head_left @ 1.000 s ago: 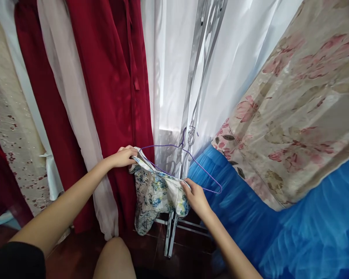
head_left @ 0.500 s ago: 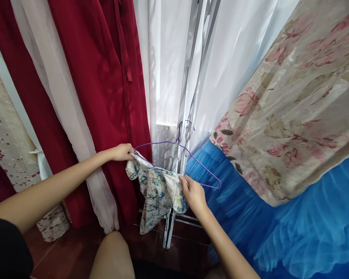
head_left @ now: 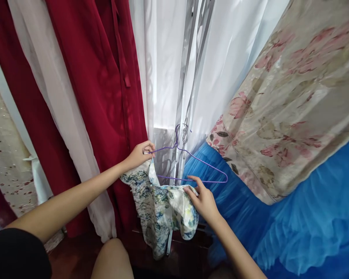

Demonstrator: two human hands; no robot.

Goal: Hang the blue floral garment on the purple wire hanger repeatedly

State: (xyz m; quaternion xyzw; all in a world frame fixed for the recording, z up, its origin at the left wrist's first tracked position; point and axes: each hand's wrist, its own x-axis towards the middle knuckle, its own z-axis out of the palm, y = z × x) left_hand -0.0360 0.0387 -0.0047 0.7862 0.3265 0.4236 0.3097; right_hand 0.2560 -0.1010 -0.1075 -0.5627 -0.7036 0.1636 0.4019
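A purple wire hanger (head_left: 205,164) stands in front of a metal stand, its hook at the stand's upright. From its left side hangs a small white floral top (head_left: 159,209) with blue and yellow print, gathered in the body. My left hand (head_left: 141,154) is closed on the top's left shoulder, against the hanger's left arm. The hanger's left end is hidden by cloth and fingers. My right hand (head_left: 202,195) pinches the other side of the neckline between thumb and fingers, index finger at the hanger's bottom bar. The hanger's right end sticks out bare.
Dark red cloth (head_left: 104,77) and pale sheer fabric (head_left: 58,85) hang at the left. White cloth (head_left: 165,69) hangs behind the metal upright (head_left: 182,89). At the right are a floral beige fabric (head_left: 282,116) and blue tulle (head_left: 308,217). My knee (head_left: 113,257) shows below.
My left hand has moved right along the hanger, drawing the top's left shoulder onto it. My right hand has shifted slightly right and down, its index finger now lifted to the bottom bar.
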